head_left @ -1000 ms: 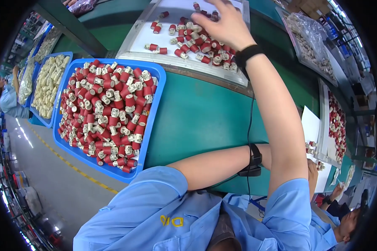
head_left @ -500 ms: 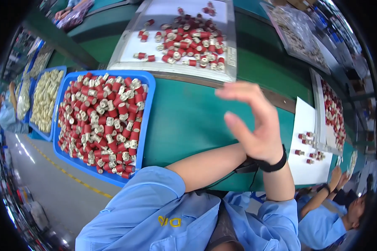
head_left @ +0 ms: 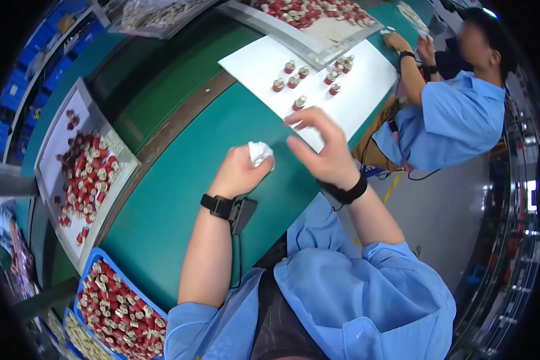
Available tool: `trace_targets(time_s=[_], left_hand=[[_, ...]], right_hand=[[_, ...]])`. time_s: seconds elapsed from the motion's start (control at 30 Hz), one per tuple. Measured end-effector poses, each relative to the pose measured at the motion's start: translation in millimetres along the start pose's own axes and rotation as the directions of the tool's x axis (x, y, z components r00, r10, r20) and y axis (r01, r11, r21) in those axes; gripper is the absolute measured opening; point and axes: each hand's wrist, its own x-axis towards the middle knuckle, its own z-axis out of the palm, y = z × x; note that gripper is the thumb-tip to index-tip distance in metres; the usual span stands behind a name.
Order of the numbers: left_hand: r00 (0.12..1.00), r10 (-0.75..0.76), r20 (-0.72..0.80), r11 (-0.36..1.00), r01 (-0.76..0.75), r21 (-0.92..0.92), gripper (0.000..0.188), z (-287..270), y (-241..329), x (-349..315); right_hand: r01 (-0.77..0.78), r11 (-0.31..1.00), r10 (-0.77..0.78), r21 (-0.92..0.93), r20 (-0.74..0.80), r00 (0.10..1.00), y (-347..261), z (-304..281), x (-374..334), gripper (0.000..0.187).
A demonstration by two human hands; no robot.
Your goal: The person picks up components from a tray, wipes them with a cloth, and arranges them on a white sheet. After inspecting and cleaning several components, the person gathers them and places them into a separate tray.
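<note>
My left hand [head_left: 237, 174] is closed round a crumpled white wad [head_left: 260, 154], cloth or paper, just above the green work surface. To its right, my right hand [head_left: 329, 153] is open, thumb and forefinger apart and nothing seen between them. Its fingertips are at the near edge of a white sheet [head_left: 354, 102]. Several small red parts with pale metallic ends stand on that sheet; the nearest red part [head_left: 299, 103] is just beyond my right forefinger. Both wrists wear black bands, and a dark box with a cable is at the left one.
At left stand a framed white tray [head_left: 54, 141] and a blue bin [head_left: 121, 277], both with heaps of red parts. Another framed tray [head_left: 294, 41] of them overlaps the sheet's far side. A co-worker [head_left: 462, 114] in blue stands at the right, hands near the table's far end.
My view has swung to the right, bringing the white sheet ahead. My arms, crossed before, are now apart, and my left hand with the white wad has come into sight. The right hand stays open.
</note>
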Motion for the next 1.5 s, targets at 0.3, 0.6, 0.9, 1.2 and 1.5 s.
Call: trace_targets(time_s=[0.3, 0.6, 0.9, 1.2, 1.5], left_hand=[[0.999, -0.029, -0.037, 0.996, 0.025, -0.087, 0.016, 3, 0, -6], [0.998, -0.042, -0.037, 0.994, 0.038, -0.106, 0.018, 0, -1, -3], [0.999, -0.041, -0.032, 0.995, 0.037, -0.094, 0.02, 1, -4, -5], [0.999, -0.049, -0.013, 0.995, 0.047, -0.089, 0.017, -1, -2, -6], [0.999, -0.045, -0.024, 0.994, 0.042, -0.102, 0.018, -2, -1, -8]], right_hand=[[-0.023, 0.611, -0.07, -0.791, -0.083, 0.994, 98, -100, 30, 0.078], [-0.036, 0.43, -0.009, -0.902, -0.045, 0.999, 162, -111, 81, 0.075], [-0.18, 0.532, 0.185, -0.827, -0.093, 0.978, 168, -105, 92, 0.057], [-0.201, 0.459, 0.137, -0.865, -0.154, 0.978, 169, -100, 88, 0.046], [-0.218, 0.546, 0.166, -0.809, -0.15, 0.975, 178, -104, 88, 0.043]])
